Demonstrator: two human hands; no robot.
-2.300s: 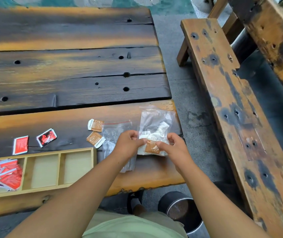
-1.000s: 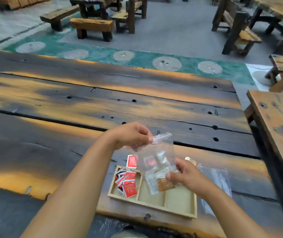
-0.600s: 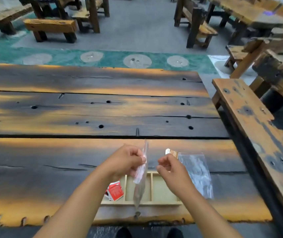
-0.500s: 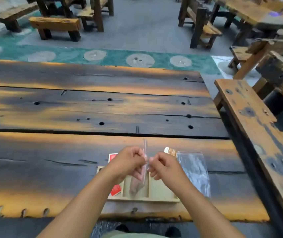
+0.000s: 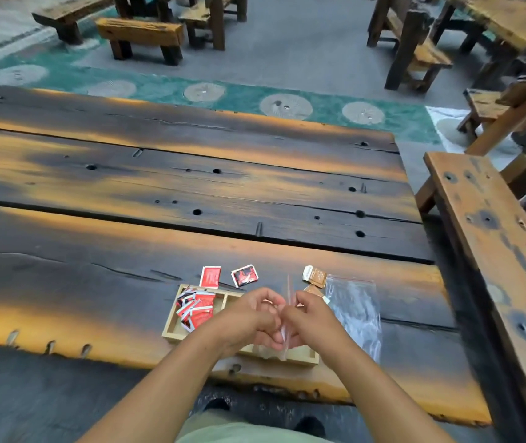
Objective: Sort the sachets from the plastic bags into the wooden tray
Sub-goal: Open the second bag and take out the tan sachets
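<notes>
Both hands drawn closer together than half second ago, now touching above wooden tray (image 5: 172, 329) near table's (image 5: 127, 251) front edge. Left hand (image 5: 250, 318) and right hand (image 5: 311, 318) pinched shut on clear plastic bag (image 5: 288, 290), thin, glossy, seen edge-on, hanging over tray's middle. Red sachets (image 5: 196, 306) heaped in left compartment; two more behind tray. Brown sachet (image 5: 315, 275) beside second bag (image 5: 356, 311), flat at tray's right end. Forearms converge, knuckles up.
</notes>
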